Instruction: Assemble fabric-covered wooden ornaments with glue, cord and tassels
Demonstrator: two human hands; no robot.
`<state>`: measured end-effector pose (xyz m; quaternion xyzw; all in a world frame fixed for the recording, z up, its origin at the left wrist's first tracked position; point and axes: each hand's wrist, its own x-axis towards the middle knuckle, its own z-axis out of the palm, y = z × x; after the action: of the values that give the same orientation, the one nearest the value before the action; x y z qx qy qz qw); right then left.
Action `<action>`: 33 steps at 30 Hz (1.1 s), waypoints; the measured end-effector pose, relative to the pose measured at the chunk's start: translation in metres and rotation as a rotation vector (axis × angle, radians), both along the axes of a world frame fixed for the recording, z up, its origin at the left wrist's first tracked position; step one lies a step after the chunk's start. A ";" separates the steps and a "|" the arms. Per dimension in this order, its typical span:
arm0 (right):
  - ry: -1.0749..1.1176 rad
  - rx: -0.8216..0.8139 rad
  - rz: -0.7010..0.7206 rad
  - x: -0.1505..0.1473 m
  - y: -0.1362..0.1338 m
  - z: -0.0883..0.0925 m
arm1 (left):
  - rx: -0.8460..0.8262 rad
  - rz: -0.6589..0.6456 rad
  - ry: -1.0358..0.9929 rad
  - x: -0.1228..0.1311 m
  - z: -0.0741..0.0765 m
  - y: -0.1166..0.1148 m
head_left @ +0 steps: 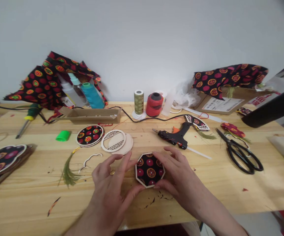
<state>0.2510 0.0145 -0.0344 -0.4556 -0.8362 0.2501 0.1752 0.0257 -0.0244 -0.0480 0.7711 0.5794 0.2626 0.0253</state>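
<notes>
An octagonal piece (150, 170) with a pale wooden rim and black patterned fabric sits between my two hands, low in the middle of the view. My left hand (114, 183) grips its left edge between thumb and fingers. On the opposite edge, my right hand (177, 173) holds it the same way. Beyond the left hand lie an oval wooden frame with lattice (114, 141) and a plain wooden disc (127, 144). A round fabric piece (90, 135) with a green tassel (69, 170) is farther left.
A black glue gun (173, 137) and black scissors (242, 152) lie to the right. Behind stand a cardboard tray (92, 116), a green spool (139, 102) and a red spool (154, 105). A black cable (144, 120) crosses the table (83, 203). A screwdriver (28, 118) lies left.
</notes>
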 end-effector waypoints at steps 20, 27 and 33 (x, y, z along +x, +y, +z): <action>0.021 -0.016 -0.010 -0.001 0.000 0.002 | 0.032 0.011 0.113 0.007 -0.006 0.000; 0.100 -0.090 -0.014 0.001 -0.004 0.001 | -0.010 0.025 0.077 0.006 -0.006 -0.001; 0.125 -0.130 -0.042 0.000 -0.004 0.002 | -0.051 0.047 0.031 0.004 -0.007 0.002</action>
<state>0.2509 0.0102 -0.0323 -0.4670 -0.7959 0.3282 0.2021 0.0293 -0.0221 -0.0547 0.7603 0.6044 0.2361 0.0297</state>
